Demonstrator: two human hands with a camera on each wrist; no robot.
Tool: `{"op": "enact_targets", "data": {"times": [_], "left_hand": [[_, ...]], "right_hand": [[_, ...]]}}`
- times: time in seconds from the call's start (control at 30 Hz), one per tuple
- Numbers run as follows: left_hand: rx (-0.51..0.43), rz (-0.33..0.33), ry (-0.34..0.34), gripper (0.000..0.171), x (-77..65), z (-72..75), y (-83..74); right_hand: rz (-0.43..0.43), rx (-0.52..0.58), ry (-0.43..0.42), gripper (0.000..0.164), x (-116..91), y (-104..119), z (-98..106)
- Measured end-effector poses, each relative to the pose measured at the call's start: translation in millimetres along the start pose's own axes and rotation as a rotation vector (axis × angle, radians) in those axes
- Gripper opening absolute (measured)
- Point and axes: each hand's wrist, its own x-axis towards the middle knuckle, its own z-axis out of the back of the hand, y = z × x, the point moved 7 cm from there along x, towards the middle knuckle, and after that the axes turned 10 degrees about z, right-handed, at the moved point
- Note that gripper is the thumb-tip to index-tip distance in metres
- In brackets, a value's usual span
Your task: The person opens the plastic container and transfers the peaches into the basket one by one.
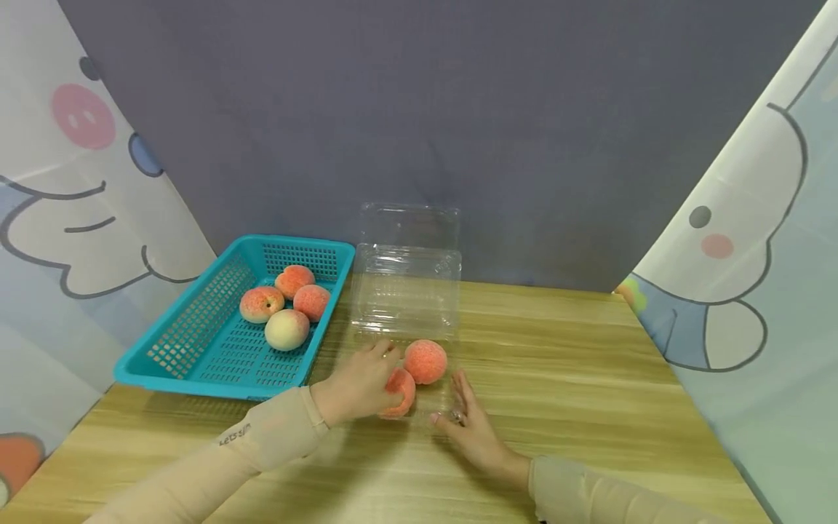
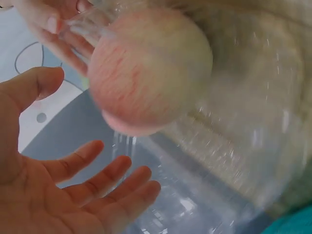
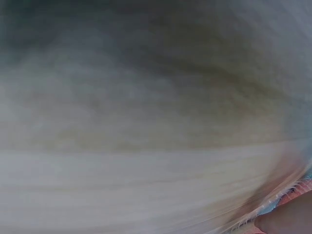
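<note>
A clear plastic clamshell box (image 1: 406,291) lies with its lid raised toward the back. In its near half sit two peaches, the farther peach (image 1: 426,362) and the nearer peach (image 1: 396,394). My left hand (image 1: 360,382) is just left of the nearer peach; the left wrist view shows its fingers spread and apart from the peach (image 2: 151,68). At the box's near right corner, my right hand (image 1: 478,437) holds the rim between thumb and fingers. The right wrist view is mostly blurred, with only a fingertip (image 3: 287,217) at the lower right.
A turquoise plastic basket (image 1: 190,386) stands left of the box with several peaches inside, among them a pale peach (image 1: 286,330). Both rest on a wood-grain table (image 1: 556,378). A grey cloth (image 1: 491,145) rises behind, and cartoon-printed sheets (image 1: 746,291) hang at both sides.
</note>
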Motion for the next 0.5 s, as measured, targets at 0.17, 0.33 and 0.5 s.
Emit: {"op": "enact_targets", "data": {"times": [0.17,0.33,0.5], "left_hand": [[-0.068,0.117,0.054,0.068,7.5,-21.2,9.3],[-0.142,0.195,0.106,0.069,10.9,-39.1,17.1],[-0.156,0.197,0.142,0.072,14.4,-49.3,14.9]], "right_hand": [[-0.008,-0.002,0.014,0.091,-1,-2,0],[-0.013,0.003,0.016,0.092,-2,-3,-1],[-0.004,-0.010,-0.008,0.092,-1,-3,1]]}}
